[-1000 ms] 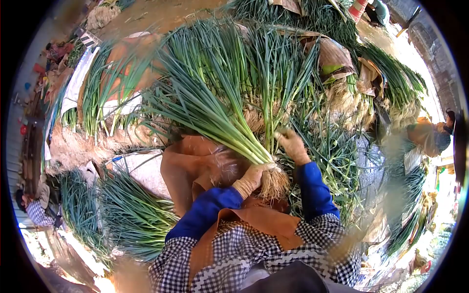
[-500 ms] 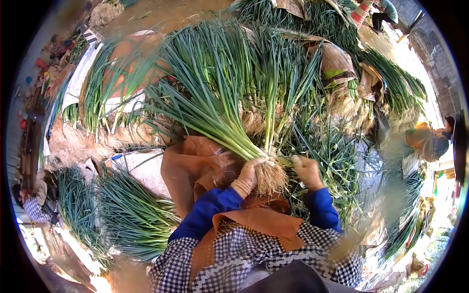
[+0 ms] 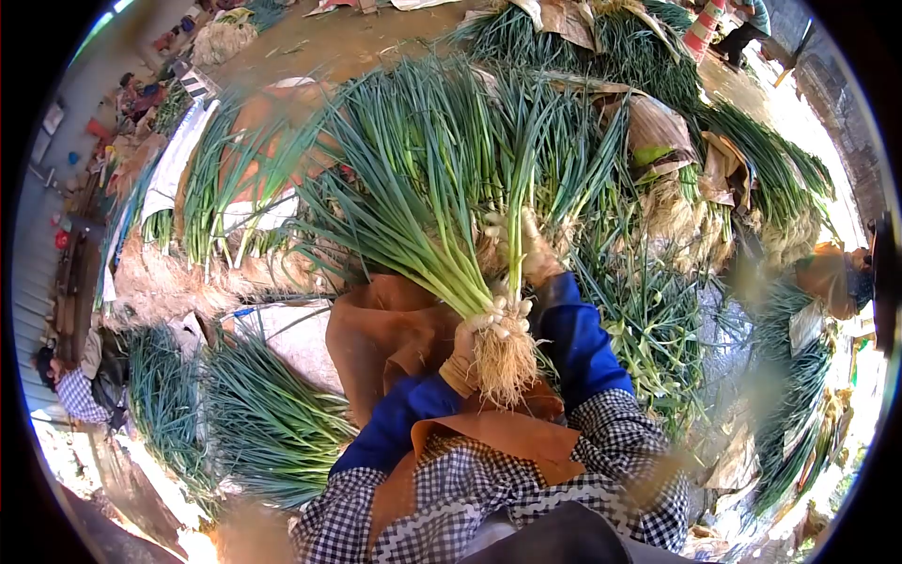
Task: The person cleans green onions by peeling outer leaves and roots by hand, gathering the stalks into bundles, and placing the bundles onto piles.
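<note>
My left hand (image 3: 460,362) is closed around the lower end of a bunch of green onions (image 3: 446,273), just above white bulbs and a hanging tangle of pale roots (image 3: 505,362). The bunch's long green leaves fan away to the upper left. Higher up and to the right, my right hand (image 3: 537,258) reaches in behind an upright green onion stalk (image 3: 515,249). Its fingers appear on both sides of that stalk and look curled around it; part of the hand is hidden by the stalk.
Rows of green onions (image 3: 272,423) lie at left, and loose leaves and stalks (image 3: 648,329) at right. A brown sheet (image 3: 376,329) covers my lap. Another person (image 3: 75,385) sits at far left; more people are at the right edge. A striped cone (image 3: 703,33) stands at the back.
My right hand has moved up and left from beside the roots to the upright stalk. My left hand has shifted slightly down and left with the bunch, whose bulbs now show more clearly.
</note>
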{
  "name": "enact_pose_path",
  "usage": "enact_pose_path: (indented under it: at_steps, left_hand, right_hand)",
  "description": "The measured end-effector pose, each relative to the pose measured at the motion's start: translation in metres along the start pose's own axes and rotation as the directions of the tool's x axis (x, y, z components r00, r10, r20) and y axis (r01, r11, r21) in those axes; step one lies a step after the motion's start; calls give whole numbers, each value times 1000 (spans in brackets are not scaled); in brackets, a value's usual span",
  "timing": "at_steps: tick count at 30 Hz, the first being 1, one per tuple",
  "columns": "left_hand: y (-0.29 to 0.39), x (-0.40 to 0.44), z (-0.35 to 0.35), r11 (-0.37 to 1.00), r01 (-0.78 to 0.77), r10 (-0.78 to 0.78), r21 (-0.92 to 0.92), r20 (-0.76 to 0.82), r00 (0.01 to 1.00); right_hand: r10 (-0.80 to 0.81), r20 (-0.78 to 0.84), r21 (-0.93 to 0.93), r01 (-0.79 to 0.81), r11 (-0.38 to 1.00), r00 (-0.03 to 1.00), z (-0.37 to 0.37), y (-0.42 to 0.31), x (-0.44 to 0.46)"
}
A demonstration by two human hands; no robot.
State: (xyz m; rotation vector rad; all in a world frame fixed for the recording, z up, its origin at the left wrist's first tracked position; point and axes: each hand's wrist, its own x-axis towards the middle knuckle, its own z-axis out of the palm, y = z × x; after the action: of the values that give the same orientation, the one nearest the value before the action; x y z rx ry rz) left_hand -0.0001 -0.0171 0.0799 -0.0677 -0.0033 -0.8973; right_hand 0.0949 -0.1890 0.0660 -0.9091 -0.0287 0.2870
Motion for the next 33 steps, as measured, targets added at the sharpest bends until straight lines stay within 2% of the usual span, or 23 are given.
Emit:
enact_pose_path:
  at_steps: [2, 6, 8, 10, 11, 13, 15, 17, 18, 19, 20, 21, 22, 23, 24, 26, 27, 28, 29, 30, 31, 32, 33]
  left_hand:
    - [2, -4, -7, 999, 33, -31, 38, -54, 998]
    - [-4, -6, -17, 998, -27, 38, 64, -183, 982]
    - [-1, -8, -10, 998, -29, 37, 52, -151, 988]
    - [3, -6, -10, 992, -61, 79, 107, -172, 982]
    - [4, -5, -13, 982, -77, 116, 170, -232, 966]
    - [2, -1, -18, 994, -99, 104, 44, -131, 986]
    - [-1, 5, -23, 991, -135, 134, -22, -25, 991]
    - [-3, 3, 0, 968, -232, 236, -93, 41, 971]
    - [-2, 2, 2, 958, -260, 268, -117, 58, 962]
    - [-1, 0, 5, 947, -288, 300, -142, 76, 951]
    - [5, 0, -4, 974, -218, 215, -56, -56, 975]
    - [6, 2, -4, 991, -132, 134, 23, -193, 972]
    - [5, 2, -4, 992, -125, 123, 0, -157, 980]
    - [6, 5, -5, 992, -127, 126, 4, -153, 980]
    - [5, 5, -7, 993, -117, 118, 20, -144, 982]
    - [2, 1, -7, 977, -182, 195, 108, -119, 974]
    - [-1, -2, -6, 950, -260, 279, 175, -94, 956]
    - [7, -4, -29, 945, -143, 212, 295, -219, 952]
    - [15, -6, -43, 919, -13, 162, 393, -348, 923]
    - [14, -4, -47, 926, 88, 78, 367, -414, 907]
    - [11, -3, -54, 913, 74, 149, 400, -497, 855]
    - [11, -4, -52, 905, 73, 165, 420, -503, 849]
    - [9, 1, -51, 894, 98, 145, 437, -488, 860]
  right_hand:
    - [-210, -166, -473, 109, 874, 964, 3, 26, -1]
    - [-586, -72, -687, 385, 616, 807, -51, 99, 17]
    - [-354, -287, -698, 59, 714, 890, -8, 63, -29]
    - [-315, -433, -504, 63, 862, 845, -14, 78, -66]
    - [-204, -371, -284, 98, 954, 906, -6, 67, -93]
    - [-35, -164, 200, 68, 977, 986, 16, 34, -148]
    - [-6, -364, -283, -104, 953, 931, 16, 10, -201]
    - [-345, -348, -345, 223, 912, 872, -29, 6, -242]
    - [-122, -527, -392, -113, 913, 841, -42, -18, -257]
    - [73, -697, -363, -439, 822, 714, -50, -38, -266]
    - [-172, -708, -703, -659, 267, 685, -74, -28, -267]
    - [-366, -570, -610, -677, -412, 736, -71, -24, -255]
    - [-442, -520, -653, -674, -346, 731, -71, -20, -235]
    - [-508, -348, -907, -421, -32, 788, -62, -15, -204]
    - [-418, -358, -924, -253, 286, 835, -22, -19, -169]
    - [-389, -102, -954, 21, 298, 916, 8, -5, -115]
    - [-294, -126, -856, 46, 516, 947, 16, 1, -94]
    - [-235, -224, -841, -65, 537, 946, 20, 10, -77]
    - [-104, -417, -848, -345, 402, 903, 43, 2, -67]
    - [-266, -311, -949, -315, 29, 913, 40, 8, -62]
    - [-373, -151, -888, -292, -356, 915, 34, 19, -57]
    - [-435, -6, -847, -235, -476, 901, 35, 18, -58]
    - [-431, -13, -846, -240, -477, 902, 37, 19, -64]
